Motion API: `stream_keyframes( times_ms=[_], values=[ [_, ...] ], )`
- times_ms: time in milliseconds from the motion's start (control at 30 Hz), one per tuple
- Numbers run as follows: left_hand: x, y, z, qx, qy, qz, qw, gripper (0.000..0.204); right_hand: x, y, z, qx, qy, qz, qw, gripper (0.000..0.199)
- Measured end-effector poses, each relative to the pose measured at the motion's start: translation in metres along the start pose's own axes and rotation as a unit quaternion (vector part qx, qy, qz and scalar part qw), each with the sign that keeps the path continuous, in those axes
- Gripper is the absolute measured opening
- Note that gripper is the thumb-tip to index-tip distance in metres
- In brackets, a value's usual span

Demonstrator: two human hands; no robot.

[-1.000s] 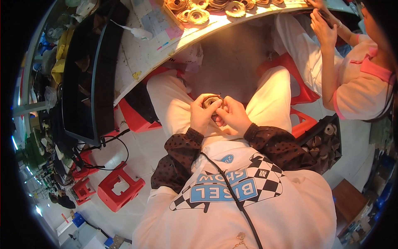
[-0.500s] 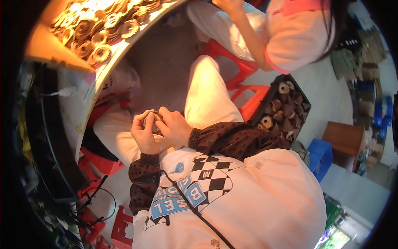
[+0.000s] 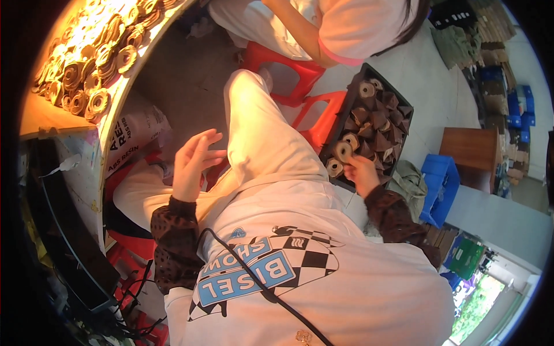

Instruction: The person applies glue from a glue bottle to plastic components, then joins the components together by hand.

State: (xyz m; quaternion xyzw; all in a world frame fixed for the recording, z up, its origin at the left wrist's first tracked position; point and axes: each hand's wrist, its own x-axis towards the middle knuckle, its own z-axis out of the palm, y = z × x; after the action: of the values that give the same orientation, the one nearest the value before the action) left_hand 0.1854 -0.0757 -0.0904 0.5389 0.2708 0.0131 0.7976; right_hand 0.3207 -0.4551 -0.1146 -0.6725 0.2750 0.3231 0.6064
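My left hand (image 3: 195, 164) hovers over my lap with its fingers stretched apart and nothing in them. To the right, my right hand (image 3: 362, 174) reaches down at the near end of a black crate (image 3: 367, 71). Its fingers pinch the edge of a brown piece with a pale ring-shaped end (image 3: 343, 151); the fingertips are partly hidden. Several dark brown cone-shaped pieces (image 3: 382, 142) fill the crate, some showing pale rings with a hole in the middle. Another pale ring (image 3: 334, 167) lies beside the held piece.
Rolled brown pieces (image 3: 95, 69) cover a brightly lit table at the upper left. A co-worker (image 3: 358, 29) sits at the top, near red stools (image 3: 283, 72). A blue bin (image 3: 440, 190) and a brown wooden box (image 3: 470, 155) stand on the right. A black cable hangs across my shirt.
My hands have parted. The right one has moved from my lap to the crate with a brown ringed piece, while the left has opened over my lap. The view has shifted.
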Motion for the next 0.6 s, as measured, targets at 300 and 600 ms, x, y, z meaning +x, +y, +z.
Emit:
stream_keyframes(
  times_ms=[300,600],
  values=[
    [-0.005,-0.022,-0.028,-0.026,0.014,-0.061,0.998,0.032,0.034,0.055,-0.084,-0.152,0.077,0.142,0.975,0.012],
    [-0.050,0.001,-0.062,0.026,0.137,0.039,0.989,0.028,0.010,0.023,-0.042,-0.647,0.090,-0.332,0.681,0.012]
  ],
)
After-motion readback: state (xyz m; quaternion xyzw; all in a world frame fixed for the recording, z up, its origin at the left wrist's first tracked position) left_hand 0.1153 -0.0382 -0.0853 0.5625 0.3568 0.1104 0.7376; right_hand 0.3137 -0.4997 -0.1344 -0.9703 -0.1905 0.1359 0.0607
